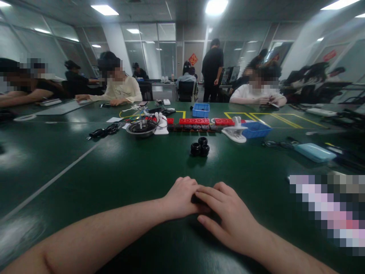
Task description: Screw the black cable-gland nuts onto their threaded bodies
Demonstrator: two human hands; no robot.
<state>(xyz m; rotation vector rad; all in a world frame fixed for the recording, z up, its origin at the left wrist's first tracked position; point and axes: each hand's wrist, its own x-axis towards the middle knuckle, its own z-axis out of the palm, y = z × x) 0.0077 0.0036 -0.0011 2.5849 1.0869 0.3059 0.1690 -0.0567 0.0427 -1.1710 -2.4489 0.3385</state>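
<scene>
My left hand (pixel 182 198) rests low over the green table, its fingers curled under and mostly hidden. My right hand (pixel 228 211) meets it from the right, with long fingers laid over the left fingertips and the thumb held apart below. A dark patch shows between the two hands; whether it is an object or shadow I cannot tell. Just beyond them stand three glossy black round pieces (pixel 200 147), ribbed like small wheels or knobs, grouped close together. Neither hand touches those pieces.
Across the table's middle lie red socket strips (pixel 194 121), a metal bowl (pixel 142 128) with cables, a white clip-like stand (pixel 235 131) and blue baskets (pixel 201 110). A light-blue case (pixel 315 152) lies right. Co-workers sit along the far side.
</scene>
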